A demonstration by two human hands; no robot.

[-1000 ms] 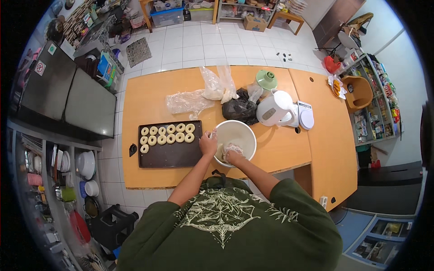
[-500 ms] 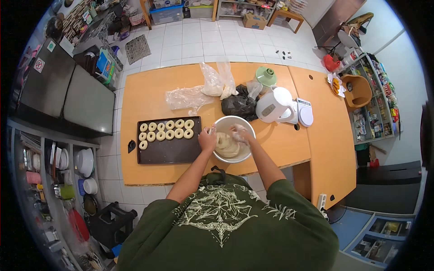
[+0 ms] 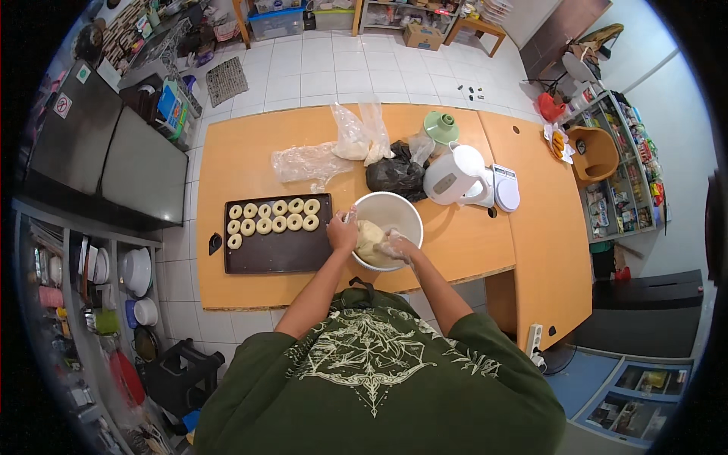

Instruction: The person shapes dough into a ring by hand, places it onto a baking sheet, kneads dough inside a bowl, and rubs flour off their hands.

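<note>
My left hand [image 3: 341, 231] grips the left rim of a white bowl [image 3: 406, 208], its fingers closed round the edge. Inside the bowl lies a pale lump of dough [image 3: 370, 240]. My right hand [image 3: 398, 246], whitish and coated or covered with something, is in the bowl on the dough's right side, fingers curled against it. Left of the bowl, a dark baking tray [image 3: 280, 254] holds several pale dough rings [image 3: 264, 226] in rows along its back part and left side.
Behind the bowl are plastic bags [image 3: 353, 133], a black bag [image 3: 394, 178], a white kettle [image 3: 455, 174], a scale [image 3: 506, 193] and a green-lidded container [image 3: 441, 125]. A plate of fried food [image 3: 559, 144] sits on the right table. A fridge [image 3: 114, 159] and shelving flank the tables.
My right hand lifted from low in the bowl to its right side, uncovering the dough, and has come back down onto it. My left hand has stayed on the rim.
</note>
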